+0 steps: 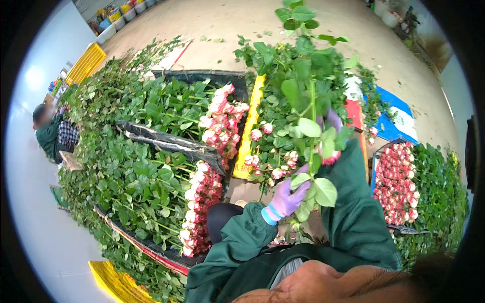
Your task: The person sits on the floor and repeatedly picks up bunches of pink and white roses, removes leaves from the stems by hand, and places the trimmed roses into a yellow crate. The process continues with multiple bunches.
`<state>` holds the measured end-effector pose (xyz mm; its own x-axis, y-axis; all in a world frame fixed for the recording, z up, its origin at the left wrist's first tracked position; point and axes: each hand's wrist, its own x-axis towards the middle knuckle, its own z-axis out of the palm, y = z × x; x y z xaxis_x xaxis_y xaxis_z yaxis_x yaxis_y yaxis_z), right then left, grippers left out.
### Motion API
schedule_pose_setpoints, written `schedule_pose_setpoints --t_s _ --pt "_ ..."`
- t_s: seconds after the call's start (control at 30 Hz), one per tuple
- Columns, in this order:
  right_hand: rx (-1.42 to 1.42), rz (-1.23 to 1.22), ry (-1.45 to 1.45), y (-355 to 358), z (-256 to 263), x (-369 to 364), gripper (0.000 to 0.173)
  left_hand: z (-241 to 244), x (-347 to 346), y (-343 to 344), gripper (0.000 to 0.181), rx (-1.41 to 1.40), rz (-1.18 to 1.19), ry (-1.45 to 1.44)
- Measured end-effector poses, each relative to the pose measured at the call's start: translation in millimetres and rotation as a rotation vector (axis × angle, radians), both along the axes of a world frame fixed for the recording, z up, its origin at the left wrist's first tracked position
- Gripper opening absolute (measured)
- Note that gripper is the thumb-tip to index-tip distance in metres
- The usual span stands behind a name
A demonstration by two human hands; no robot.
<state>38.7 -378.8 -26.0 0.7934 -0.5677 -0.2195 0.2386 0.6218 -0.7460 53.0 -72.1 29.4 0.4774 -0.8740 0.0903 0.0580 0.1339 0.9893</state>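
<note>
My left hand (287, 197), in a purple glove with a light blue cuff, has its fingers closed round the lower part of a long leafy rose stem (312, 102). My right hand (333, 120), also in a purple glove, is farther up behind the stem's leaves; they and blur hide its fingers. A pink and white rose bloom (331, 157) shows beside my right sleeve. Beyond my hands lies a heap of leafy roses (276, 102), with several loose blooms (277, 173) at its near side.
To the left, black-lined bays hold rows of roses (202, 204); a black divider (170, 142) and a yellow board (250, 128) stand between heaps. At right lies a stack of roses (398, 183) near a blue board (392, 113). A person (51, 130) sits at far left.
</note>
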Motion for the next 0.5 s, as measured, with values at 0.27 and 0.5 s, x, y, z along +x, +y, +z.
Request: schedule_pose_setpoints --t_s 0.27,0.5 --pt "-0.080 -0.025 0.196 166.4 -78.9 -195.6 0.027 -31.3 -13.6 -2.7 0.042 -0.127 0.075 0.177" --pt "0.210 0.045 0.105 205.2 -104.5 -205.9 0.023 -135.7 -18.9 7.9 0.026 0.018 0.111 0.240"
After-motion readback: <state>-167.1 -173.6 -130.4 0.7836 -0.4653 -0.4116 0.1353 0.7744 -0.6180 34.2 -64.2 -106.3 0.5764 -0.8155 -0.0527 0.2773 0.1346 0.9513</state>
